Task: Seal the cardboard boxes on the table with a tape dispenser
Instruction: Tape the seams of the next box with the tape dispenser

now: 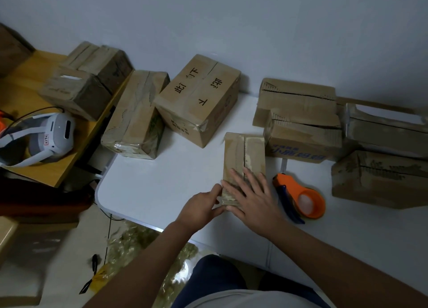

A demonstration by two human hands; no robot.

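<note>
A narrow cardboard box (245, 154) lies on the white table (162, 187), its top seam running away from me. My right hand (252, 196) lies flat on the box's near end with fingers spread. My left hand (201, 207) touches the box's near left corner with its fingertips. An orange tape dispenser (301, 196) with a blue handle lies on the table just right of my right hand; neither hand holds it. Taped boxes (199, 99) stand at the back left, and several boxes (298, 113) with open seams are stacked at the right.
A wooden side table (46, 164) at the left carries two more boxes (78, 90) and a white headset (48, 138). Crumpled plastic wrap (139, 245) and a cable lie on the floor below the table's near edge. The wall stands right behind the boxes.
</note>
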